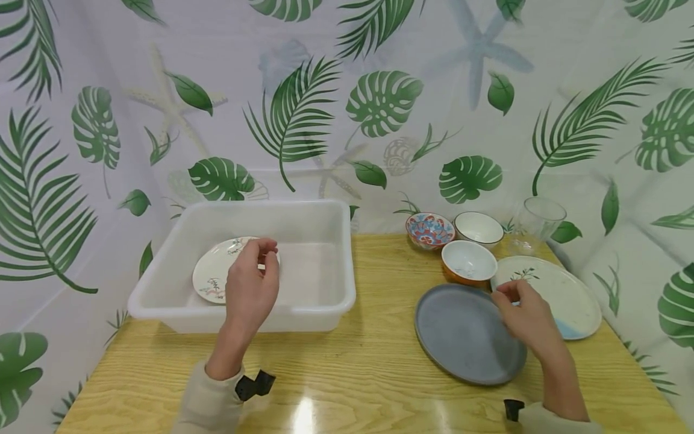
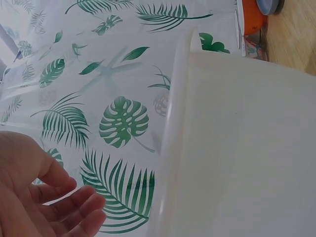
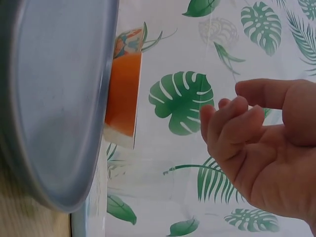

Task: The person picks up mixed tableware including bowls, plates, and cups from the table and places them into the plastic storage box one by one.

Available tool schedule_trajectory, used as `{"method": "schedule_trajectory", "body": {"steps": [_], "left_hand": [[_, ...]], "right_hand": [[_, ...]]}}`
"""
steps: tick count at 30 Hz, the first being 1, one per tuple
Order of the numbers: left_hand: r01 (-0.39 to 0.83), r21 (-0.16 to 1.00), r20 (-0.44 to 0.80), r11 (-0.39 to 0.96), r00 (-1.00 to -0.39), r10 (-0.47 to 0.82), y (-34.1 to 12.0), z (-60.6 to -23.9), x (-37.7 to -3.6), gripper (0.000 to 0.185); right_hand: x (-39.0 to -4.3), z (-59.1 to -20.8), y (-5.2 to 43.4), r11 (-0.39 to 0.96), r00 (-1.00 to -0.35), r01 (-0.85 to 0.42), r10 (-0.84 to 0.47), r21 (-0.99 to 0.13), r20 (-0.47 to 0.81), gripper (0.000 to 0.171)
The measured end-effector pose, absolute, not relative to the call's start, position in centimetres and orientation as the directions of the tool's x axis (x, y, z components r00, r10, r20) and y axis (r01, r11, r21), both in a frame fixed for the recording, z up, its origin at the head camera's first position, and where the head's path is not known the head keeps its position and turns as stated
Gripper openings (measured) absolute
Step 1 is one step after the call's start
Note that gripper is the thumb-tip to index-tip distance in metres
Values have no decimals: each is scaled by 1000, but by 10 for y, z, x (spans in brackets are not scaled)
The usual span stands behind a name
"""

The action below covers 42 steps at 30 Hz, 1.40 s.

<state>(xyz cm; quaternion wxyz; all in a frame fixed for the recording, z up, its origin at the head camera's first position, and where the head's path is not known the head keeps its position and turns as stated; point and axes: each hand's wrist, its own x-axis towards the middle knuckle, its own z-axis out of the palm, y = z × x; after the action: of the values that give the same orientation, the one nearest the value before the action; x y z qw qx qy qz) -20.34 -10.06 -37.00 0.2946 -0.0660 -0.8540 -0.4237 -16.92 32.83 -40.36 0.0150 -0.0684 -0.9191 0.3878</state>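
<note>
My left hand (image 1: 264, 252) hovers over the white plastic tub (image 1: 325, 304), fingers loosely curled and holding nothing. Just under it, a small floral plate (image 1: 212, 276) lies flat in the tub. The left wrist view shows the relaxed left hand (image 2: 74, 207) beside the tub's wall (image 2: 237, 148). My right hand (image 1: 506, 293) hangs above the right rim of a grey plate (image 1: 461, 331), next to a large white plate (image 1: 566, 298). In the right wrist view the right hand (image 3: 232, 118) is empty, its fingers softly bent, apart from the grey plate (image 3: 49, 98).
An orange bowl (image 1: 468, 262), a white bowl (image 1: 478, 228) and a patterned bowl (image 1: 430, 230) cluster behind the grey plate. A clear glass (image 1: 537, 224) stands at the back right. A leaf-print curtain surrounds the wooden table (image 1: 374, 361).
</note>
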Motion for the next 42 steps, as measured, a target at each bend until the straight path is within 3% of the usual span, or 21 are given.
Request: {"method": "schedule_trajectory", "body": {"steps": [14,33,42], "left_hand": [[431,644,602,632,-795,-71,-93,-373,-196,18],[537,602,652,591,-758,25,-75,-379,-185,16],[577,586,646,569,-756,101,-62,-384,-177,16]], "right_hand": [[-165,-410,361,725,-976,181,51,-665,-210,35],[-157,-422,406,770,-904,356,140,-530,-405,37],[-157,-432,418,739,-866,423,159,-525,-475,33]]}}
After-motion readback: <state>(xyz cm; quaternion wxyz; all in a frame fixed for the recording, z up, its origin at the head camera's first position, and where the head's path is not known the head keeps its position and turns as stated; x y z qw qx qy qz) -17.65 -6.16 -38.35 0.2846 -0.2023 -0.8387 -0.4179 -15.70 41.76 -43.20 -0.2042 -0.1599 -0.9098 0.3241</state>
